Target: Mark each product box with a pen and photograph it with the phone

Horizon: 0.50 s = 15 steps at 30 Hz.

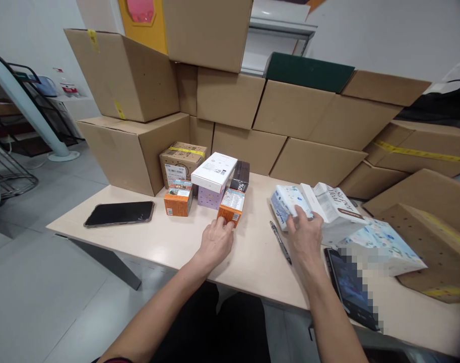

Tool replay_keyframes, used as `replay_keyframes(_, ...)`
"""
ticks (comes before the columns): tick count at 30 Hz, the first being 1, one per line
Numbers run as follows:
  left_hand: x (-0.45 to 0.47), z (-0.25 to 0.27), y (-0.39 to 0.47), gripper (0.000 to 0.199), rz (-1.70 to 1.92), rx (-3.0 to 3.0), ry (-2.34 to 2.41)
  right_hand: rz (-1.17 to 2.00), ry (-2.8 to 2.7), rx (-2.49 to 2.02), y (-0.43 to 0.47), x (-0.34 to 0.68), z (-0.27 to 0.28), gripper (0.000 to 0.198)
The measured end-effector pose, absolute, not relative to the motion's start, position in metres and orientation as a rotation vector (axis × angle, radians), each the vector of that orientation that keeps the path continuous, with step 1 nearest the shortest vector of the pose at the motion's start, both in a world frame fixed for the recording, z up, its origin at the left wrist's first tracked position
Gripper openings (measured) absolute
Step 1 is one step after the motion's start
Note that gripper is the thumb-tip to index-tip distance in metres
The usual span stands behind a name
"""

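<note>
My left hand (216,241) is closed, its curled fingers on the near end of a small orange box (233,202). That box stands beside a purple box (210,197) with a flat white box (215,170) on top. A matching orange box (178,198) is further left. At the right, my right hand (306,229) has its fingers apart over the near end of a blue-and-white tissue pack (288,199); whether it grips the pack I cannot tell. White cartons (333,204) stand just beyond this hand, and a pen (280,243) lies to its left.
A black phone (119,214) lies at the table's left, and another device (350,287) near my right forearm. A small brown carton (182,159) and a dark box (240,176) stand behind. Large cardboard boxes (239,146) wall the back; more boxes (430,242) crowd the right.
</note>
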State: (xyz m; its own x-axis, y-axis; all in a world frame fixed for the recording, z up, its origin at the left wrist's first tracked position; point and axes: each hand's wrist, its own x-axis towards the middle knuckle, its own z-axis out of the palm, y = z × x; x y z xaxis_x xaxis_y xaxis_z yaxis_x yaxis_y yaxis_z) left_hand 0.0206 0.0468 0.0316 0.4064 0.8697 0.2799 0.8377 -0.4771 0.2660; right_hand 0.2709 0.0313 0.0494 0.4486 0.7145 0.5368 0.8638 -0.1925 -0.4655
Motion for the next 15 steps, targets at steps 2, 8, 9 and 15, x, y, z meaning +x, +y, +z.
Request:
replay_keyframes(2, 0.02, 0.031, 0.046, 0.02, 0.631, 2.535, 1.541, -0.306, -1.284, -1.879, 0.018, 0.269, 0.059, 0.053)
replay_keyframes(8, 0.01, 0.029, 0.048, 0.028, 0.89, 2.328, 1.517, -0.283, -1.301, -1.559, -0.039, 0.262, 0.072, 0.043)
replay_keyframes(9, 0.008, 0.028, 0.049, 0.031, 0.943, 2.278, 1.506, -0.25, -1.362, -1.495, -0.046, 0.26, 0.069, 0.039)
replay_keyframes(15, -0.001, 0.024, 0.045, 0.033, 1.092, 2.011, 1.332, 0.048, -1.781, -1.449, -0.057, 0.248, 0.034, 0.038)
